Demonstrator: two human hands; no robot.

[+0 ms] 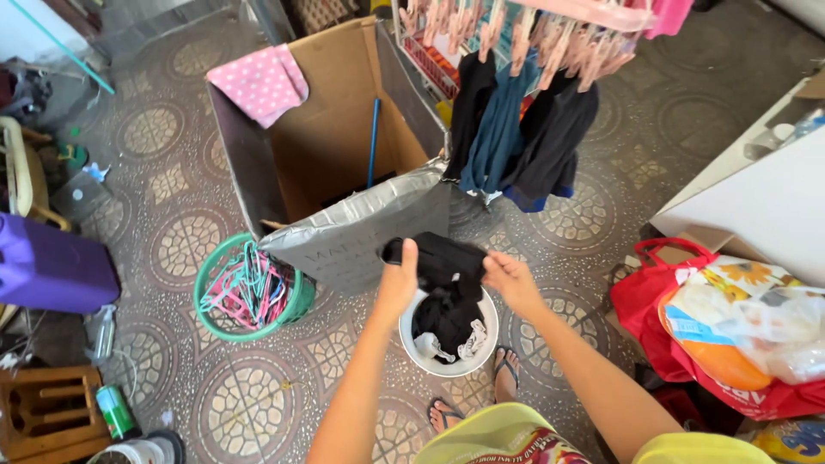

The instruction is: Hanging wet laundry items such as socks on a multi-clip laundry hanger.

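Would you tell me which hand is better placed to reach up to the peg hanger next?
Probably the right hand: it grips the black garment on the side below the peg hanger; the left hand is farther off.

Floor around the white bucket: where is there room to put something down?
Bare tile floor lies between the hanging dark clothes and the red bag. More lies between the green hanger basket and white bucket. The left edge is crowded.

Black garment (443, 262), white bucket (490, 344), green basket (210, 314), pink polka-dot cloth (260, 82).
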